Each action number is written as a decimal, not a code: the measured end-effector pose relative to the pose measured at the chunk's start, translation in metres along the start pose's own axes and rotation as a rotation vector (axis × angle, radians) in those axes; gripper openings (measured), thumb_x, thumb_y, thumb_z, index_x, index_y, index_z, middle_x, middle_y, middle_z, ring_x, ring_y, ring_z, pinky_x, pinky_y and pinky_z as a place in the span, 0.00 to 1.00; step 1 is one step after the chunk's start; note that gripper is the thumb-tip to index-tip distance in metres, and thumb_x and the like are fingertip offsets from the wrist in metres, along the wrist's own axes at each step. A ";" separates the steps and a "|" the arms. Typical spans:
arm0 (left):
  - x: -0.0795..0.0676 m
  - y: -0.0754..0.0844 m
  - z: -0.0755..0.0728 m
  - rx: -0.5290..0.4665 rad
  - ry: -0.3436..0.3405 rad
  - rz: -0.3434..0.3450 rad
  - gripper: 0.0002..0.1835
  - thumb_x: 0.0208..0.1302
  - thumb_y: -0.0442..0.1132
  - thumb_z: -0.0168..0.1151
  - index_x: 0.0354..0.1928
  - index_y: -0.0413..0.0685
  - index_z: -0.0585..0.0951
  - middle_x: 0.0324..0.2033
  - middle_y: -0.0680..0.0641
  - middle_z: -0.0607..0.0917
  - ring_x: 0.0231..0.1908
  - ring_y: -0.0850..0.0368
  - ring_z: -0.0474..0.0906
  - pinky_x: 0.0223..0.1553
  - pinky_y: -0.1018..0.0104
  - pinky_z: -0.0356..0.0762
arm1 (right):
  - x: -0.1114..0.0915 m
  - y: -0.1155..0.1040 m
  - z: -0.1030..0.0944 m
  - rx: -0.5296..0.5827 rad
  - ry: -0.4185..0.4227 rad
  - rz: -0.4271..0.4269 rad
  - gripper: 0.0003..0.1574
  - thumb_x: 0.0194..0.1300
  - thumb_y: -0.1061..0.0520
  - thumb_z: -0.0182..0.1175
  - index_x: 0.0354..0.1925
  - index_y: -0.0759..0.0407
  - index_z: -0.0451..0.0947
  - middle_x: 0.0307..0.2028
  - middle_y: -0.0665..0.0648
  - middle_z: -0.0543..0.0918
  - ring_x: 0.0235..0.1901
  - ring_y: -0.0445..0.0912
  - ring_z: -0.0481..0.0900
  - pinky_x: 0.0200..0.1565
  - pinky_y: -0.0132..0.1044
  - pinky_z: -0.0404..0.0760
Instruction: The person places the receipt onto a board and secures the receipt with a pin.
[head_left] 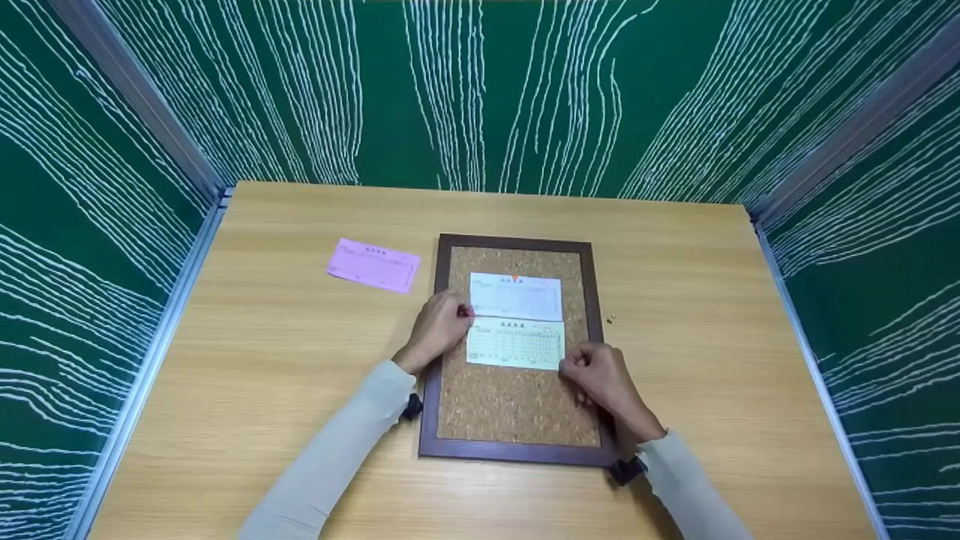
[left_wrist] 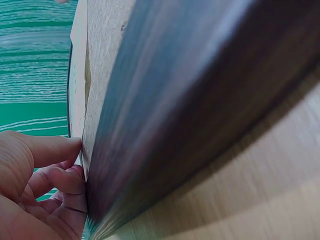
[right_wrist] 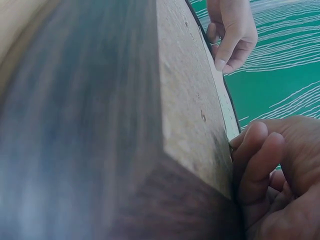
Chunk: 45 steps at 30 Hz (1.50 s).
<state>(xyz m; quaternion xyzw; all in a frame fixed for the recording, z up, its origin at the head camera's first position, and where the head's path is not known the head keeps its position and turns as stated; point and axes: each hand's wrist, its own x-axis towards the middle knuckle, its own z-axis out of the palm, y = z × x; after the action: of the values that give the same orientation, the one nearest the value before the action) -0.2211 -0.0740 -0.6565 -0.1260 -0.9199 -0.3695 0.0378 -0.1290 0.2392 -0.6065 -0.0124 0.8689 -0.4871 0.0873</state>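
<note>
A pale green printed slip (head_left: 515, 345) lies over the cork of a dark-framed board (head_left: 517, 409). My left hand (head_left: 441, 324) pinches its upper left corner between thumb and fingers. At the lower right corner, my right hand (head_left: 600, 373) pinches the same slip. Directly above it is a white-blue printed slip (head_left: 516, 300) with an orange pushpin (head_left: 514, 278) at its top edge. The left wrist view shows the left thumb and fingers (left_wrist: 60, 175) close to the board's cork face. Both hands appear in the right wrist view, with the right hand (right_wrist: 280, 175) nearer.
A pink printed slip (head_left: 373, 265) lies on the wooden table (head_left: 300, 360) left of the board. Several tiny pin-like pieces (head_left: 610, 318) sit just right of the frame. Green panels (head_left: 517, 97) with white wavy lines enclose the table at the back and sides.
</note>
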 end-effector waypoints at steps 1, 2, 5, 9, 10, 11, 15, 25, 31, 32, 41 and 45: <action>0.000 0.000 0.000 -0.003 0.002 0.001 0.08 0.62 0.32 0.72 0.28 0.53 0.89 0.31 0.55 0.85 0.36 0.57 0.82 0.40 0.59 0.83 | 0.000 0.000 0.000 0.000 0.002 0.000 0.10 0.67 0.65 0.65 0.27 0.60 0.79 0.14 0.52 0.79 0.08 0.41 0.73 0.11 0.30 0.72; 0.000 0.000 0.000 -0.006 0.005 0.000 0.07 0.61 0.32 0.72 0.28 0.52 0.89 0.31 0.55 0.84 0.36 0.56 0.82 0.40 0.58 0.83 | 0.000 0.000 0.000 -0.001 0.004 0.001 0.10 0.67 0.65 0.65 0.27 0.60 0.79 0.14 0.52 0.79 0.08 0.41 0.73 0.11 0.30 0.72; -0.002 0.003 -0.002 -0.025 0.014 0.003 0.06 0.58 0.31 0.72 0.28 0.50 0.89 0.31 0.54 0.84 0.36 0.55 0.81 0.39 0.58 0.82 | -0.001 -0.001 0.000 0.005 0.005 0.011 0.10 0.67 0.65 0.65 0.27 0.60 0.79 0.14 0.52 0.79 0.08 0.41 0.73 0.11 0.30 0.72; -0.004 0.010 -0.008 -0.060 0.012 0.007 0.05 0.58 0.30 0.71 0.28 0.48 0.89 0.31 0.51 0.85 0.34 0.54 0.81 0.36 0.57 0.81 | -0.001 -0.001 0.001 0.003 0.006 0.013 0.09 0.67 0.65 0.65 0.28 0.60 0.79 0.15 0.53 0.79 0.08 0.41 0.73 0.11 0.29 0.71; -0.004 0.010 -0.009 -0.059 0.013 0.006 0.05 0.59 0.30 0.71 0.28 0.48 0.88 0.31 0.51 0.85 0.34 0.54 0.81 0.37 0.57 0.81 | -0.001 -0.001 0.001 0.001 0.006 0.012 0.09 0.67 0.65 0.65 0.28 0.60 0.80 0.15 0.53 0.79 0.08 0.41 0.73 0.11 0.29 0.71; -0.004 0.010 -0.009 -0.057 0.015 0.003 0.05 0.59 0.31 0.71 0.28 0.48 0.88 0.31 0.51 0.85 0.34 0.54 0.81 0.37 0.57 0.81 | -0.001 -0.001 0.001 -0.003 0.007 0.013 0.09 0.67 0.65 0.65 0.28 0.60 0.80 0.15 0.53 0.79 0.08 0.41 0.73 0.11 0.29 0.71; -0.002 0.006 -0.003 -0.030 0.024 -0.010 0.05 0.58 0.31 0.72 0.28 0.49 0.88 0.31 0.53 0.85 0.34 0.55 0.80 0.38 0.58 0.82 | -0.001 -0.001 0.001 -0.015 0.011 0.017 0.09 0.67 0.65 0.65 0.28 0.60 0.81 0.15 0.53 0.80 0.08 0.41 0.74 0.11 0.29 0.72; -0.001 0.002 0.000 0.009 -0.005 -0.027 0.03 0.62 0.33 0.71 0.33 0.48 0.91 0.34 0.52 0.88 0.36 0.57 0.82 0.40 0.59 0.84 | -0.001 -0.001 0.002 -0.038 0.027 -0.001 0.09 0.67 0.65 0.65 0.28 0.60 0.82 0.16 0.53 0.80 0.08 0.41 0.74 0.11 0.29 0.72; -0.001 0.002 0.000 0.018 0.002 -0.028 0.04 0.63 0.33 0.73 0.32 0.51 0.90 0.33 0.54 0.86 0.34 0.58 0.81 0.37 0.60 0.82 | -0.001 0.000 0.003 -0.074 0.050 -0.010 0.09 0.67 0.65 0.65 0.28 0.60 0.82 0.17 0.52 0.80 0.09 0.40 0.74 0.12 0.27 0.70; -0.001 0.002 0.000 0.018 0.003 -0.026 0.04 0.63 0.33 0.73 0.31 0.51 0.89 0.32 0.55 0.85 0.34 0.59 0.80 0.36 0.60 0.82 | -0.001 0.000 0.003 -0.081 0.054 -0.013 0.09 0.67 0.65 0.65 0.27 0.60 0.82 0.17 0.52 0.80 0.09 0.39 0.74 0.12 0.27 0.70; 0.000 0.000 0.002 0.017 0.001 -0.028 0.05 0.63 0.34 0.73 0.31 0.53 0.88 0.33 0.55 0.85 0.35 0.58 0.81 0.39 0.59 0.83 | -0.003 -0.001 0.003 -0.073 0.064 -0.015 0.10 0.67 0.64 0.66 0.27 0.59 0.82 0.17 0.52 0.81 0.09 0.41 0.75 0.12 0.29 0.72; -0.001 0.000 0.002 0.012 0.003 -0.027 0.06 0.63 0.34 0.73 0.31 0.54 0.88 0.33 0.56 0.84 0.35 0.58 0.81 0.39 0.59 0.83 | -0.004 -0.002 0.003 -0.054 0.067 -0.013 0.09 0.67 0.65 0.68 0.28 0.60 0.82 0.18 0.53 0.81 0.10 0.42 0.76 0.12 0.30 0.74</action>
<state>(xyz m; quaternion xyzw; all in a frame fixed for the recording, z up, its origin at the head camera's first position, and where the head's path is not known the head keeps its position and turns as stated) -0.2205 -0.0730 -0.6577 -0.1129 -0.9236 -0.3647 0.0352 -0.1249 0.2361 -0.6056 -0.0039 0.8841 -0.4640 0.0544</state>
